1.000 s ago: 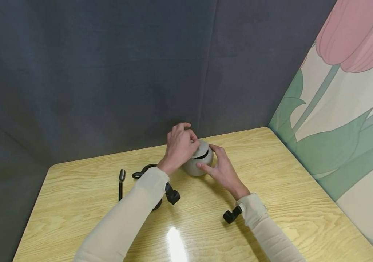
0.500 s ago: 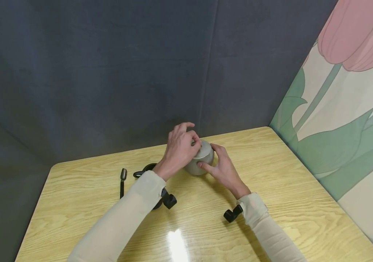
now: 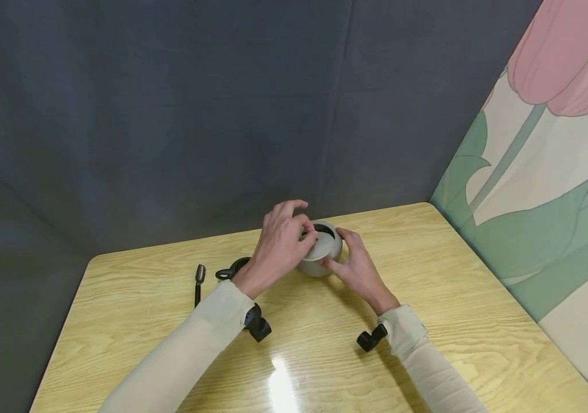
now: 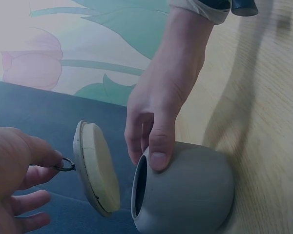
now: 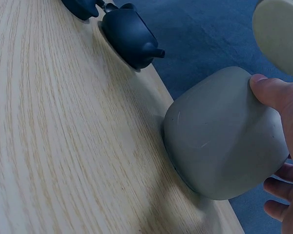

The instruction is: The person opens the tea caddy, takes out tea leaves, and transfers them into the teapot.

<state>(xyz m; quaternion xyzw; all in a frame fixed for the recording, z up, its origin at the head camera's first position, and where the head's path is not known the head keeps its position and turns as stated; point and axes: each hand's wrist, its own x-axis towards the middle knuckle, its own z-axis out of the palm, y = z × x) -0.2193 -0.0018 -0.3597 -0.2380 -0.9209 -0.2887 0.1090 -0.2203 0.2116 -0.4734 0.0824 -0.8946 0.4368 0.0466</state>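
A rounded grey jar (image 3: 316, 268) stands on the wooden table near its back edge. My right hand (image 3: 358, 272) grips its side, thumb in front and fingers behind, as the left wrist view also shows. Above the jar's mouth my left hand (image 3: 280, 241) holds the lid (image 4: 100, 168), pinching the small metal ring (image 4: 66, 167) on its top between thumb and finger. The lid is a grey disc with a thick pale plug underneath. It hangs tilted and apart from the rim, and the jar's dark opening shows behind it.
Left of the jar, partly behind my left forearm, is a black pot (image 3: 239, 265); the right wrist view shows its short spout (image 5: 158, 52). Another dark vessel (image 5: 80, 6) lies beyond it. A black-handled scoop (image 3: 199, 275) lies further left. A dark curtain (image 3: 211, 126) borders the table's back.
The lid has come up off the jar with my left hand, so the dark opening now shows behind it. My right hand keeps its grip on the jar.
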